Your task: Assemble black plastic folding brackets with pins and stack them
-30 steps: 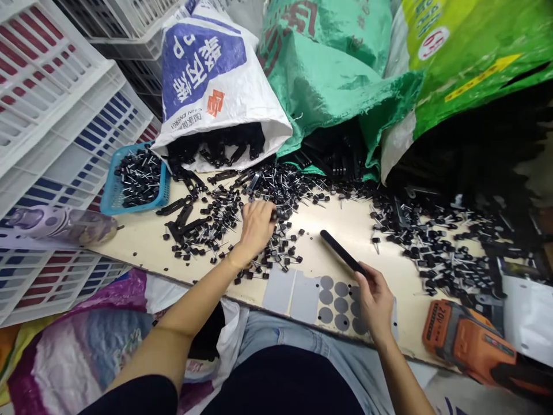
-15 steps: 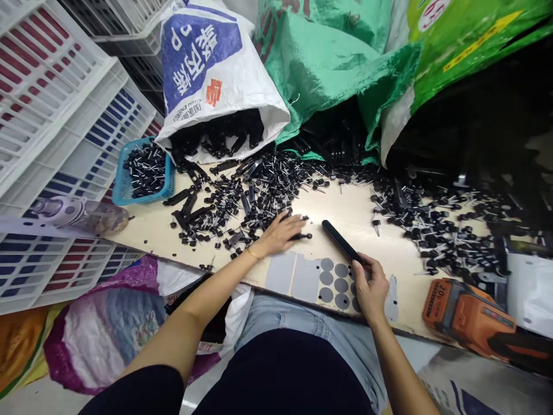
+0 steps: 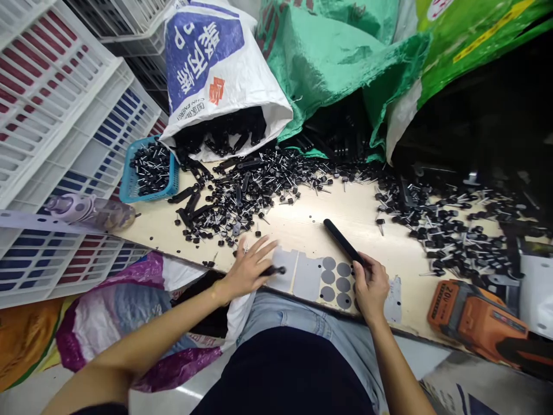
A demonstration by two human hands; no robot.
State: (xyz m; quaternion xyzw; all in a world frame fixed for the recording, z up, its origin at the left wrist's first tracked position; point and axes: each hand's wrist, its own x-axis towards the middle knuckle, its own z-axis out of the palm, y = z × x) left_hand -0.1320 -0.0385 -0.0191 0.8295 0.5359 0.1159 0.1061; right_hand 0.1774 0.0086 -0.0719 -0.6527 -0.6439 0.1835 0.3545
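My left hand [image 3: 247, 270] is low over the front edge of the workbench, palm down, its fingers spread. A small dark plastic piece with a knobbed end [image 3: 276, 270] sticks out at its thumb side, seemingly pinched there; motion blurs it. My right hand [image 3: 372, 282] grips the near end of a long black plastic bar [image 3: 343, 239], which points away to the upper left over bare board. Left of centre lies a heap of black-headed pins with metal shanks [image 3: 246, 199], mixed with short black plastic links [image 3: 190, 207].
Grey patches and discs [image 3: 328, 278] mark the bench front [image 3: 298, 219]. A blue basket [image 3: 173, 183] of pins stands left, beside a bottle [image 3: 108, 213]. Sacks [image 3: 268, 69] line the back. More pins [image 3: 449, 230] and an orange power tool [image 3: 479, 323] occupy the right.
My left hand has moved left and toward me, from the pin heap to the bench edge, and the small dark piece came along with it. My right hand and the bar stay in place.
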